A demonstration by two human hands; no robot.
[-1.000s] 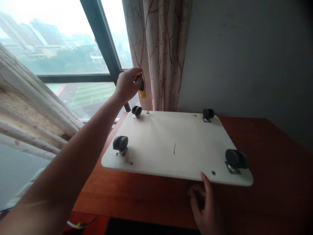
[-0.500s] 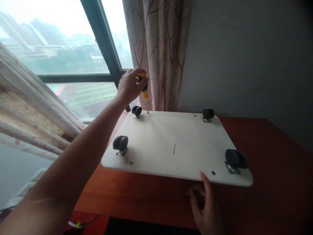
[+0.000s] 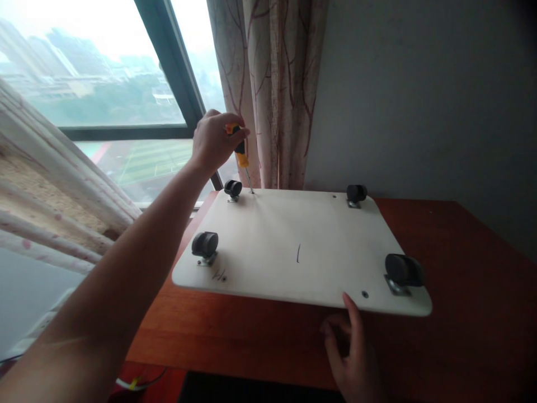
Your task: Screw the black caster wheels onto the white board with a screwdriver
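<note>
Head view: white board (image 3: 302,235) on red-brown table (image 3: 470,268), grey wall (image 3: 419,101), window (image 3: 104,84).

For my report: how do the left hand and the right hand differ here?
The left hand is raised and closed around the screwdriver at the far edge of the board. The right hand is low and open, with a finger at the board's near edge. Both are bare.

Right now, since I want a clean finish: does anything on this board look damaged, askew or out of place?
Nothing looks damaged or spilled. The white board lies wheels-up on the table, and carries pen marks: a short dark stroke near its middle and a scribble beside the near-left caster.
</note>
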